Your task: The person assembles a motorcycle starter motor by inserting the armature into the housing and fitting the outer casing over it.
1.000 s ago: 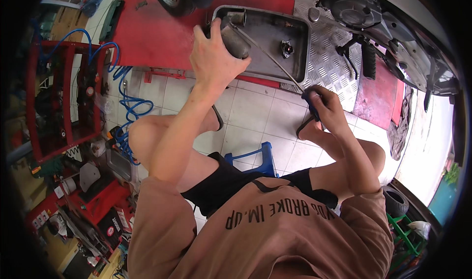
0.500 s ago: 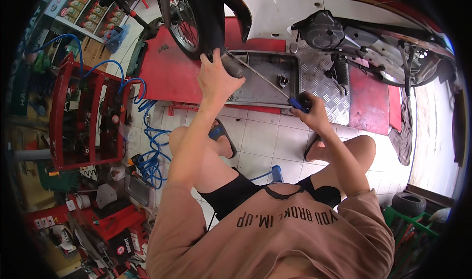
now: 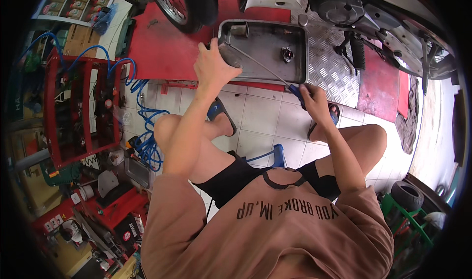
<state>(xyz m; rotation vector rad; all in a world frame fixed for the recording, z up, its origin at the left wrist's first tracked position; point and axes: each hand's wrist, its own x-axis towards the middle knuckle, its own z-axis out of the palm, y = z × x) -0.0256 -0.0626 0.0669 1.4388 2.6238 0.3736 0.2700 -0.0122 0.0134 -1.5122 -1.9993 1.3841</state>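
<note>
A grey, dirty metal cylinder [image 3: 230,56] is held in my left hand [image 3: 210,68], fingers and thumb wrapped round it, over the left edge of a dark metal tray [image 3: 260,45]. My right hand [image 3: 315,103] grips the blue handle of a long screwdriver [image 3: 260,64]. Its shaft slants up and left across the tray to the cylinder; the tip's exact contact is hard to make out. Inside the tray, a second short metal cylinder [image 3: 239,30] lies at the far left. A small dark metal part [image 3: 287,54] rests toward the right.
The tray sits on a red platform [image 3: 167,53] with a patterned metal plate [image 3: 327,58]. A motorcycle's front wheel [image 3: 184,8] and engine [image 3: 337,6] stand beyond. At left are a red tool cart [image 3: 88,107] and coiled blue hose [image 3: 147,144]. A tyre [image 3: 407,195] lies at right.
The view has tilted down, so the scene sits higher. Both hands, still holding cylinder and screwdriver, are slightly nearer me relative to the tray. More of the second cylinder shows.
</note>
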